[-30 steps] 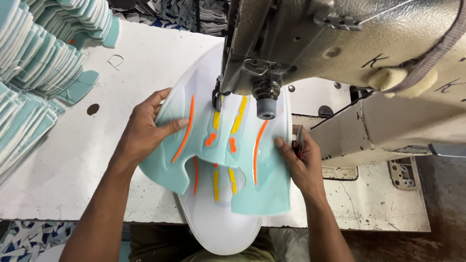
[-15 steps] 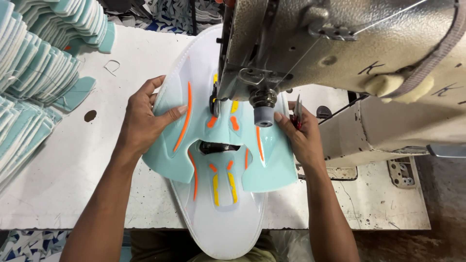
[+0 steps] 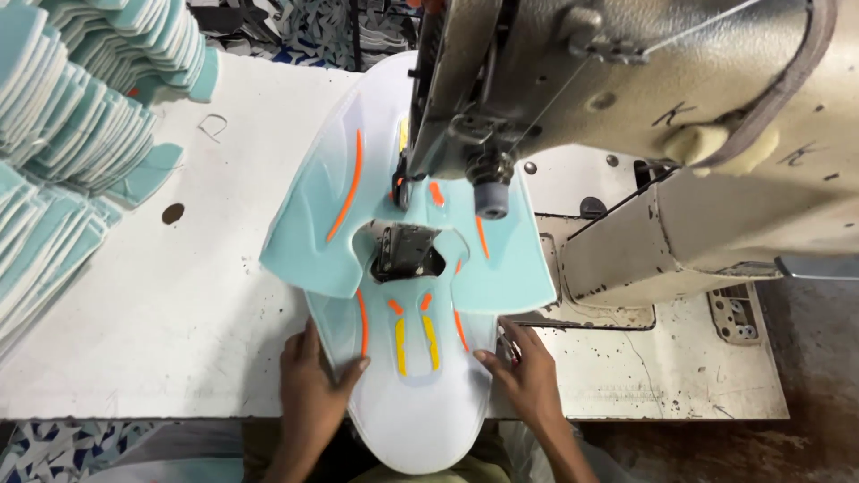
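A: Mint-green shoe upper panel with orange and yellow stripes (image 3: pixel 407 268) lies flat on the white work surface (image 3: pixel 179 313), its far part under the head of the grey industrial sewing machine (image 3: pixel 626 116). Long axis runs near to far.

B: Hands?

A: Both at the near end. Left hand (image 3: pixel 313 385) presses flat on the near-left edge, right hand (image 3: pixel 528 376) on the near-right edge. Neither grip is clenched; fingers are spread, pinning the panel rather than pinching it.

B: Which is nearer the needle?

A: About equal; the needle lies far of both. Stacked mint panels (image 3: pixel 63 152) sit far-left, well apart.
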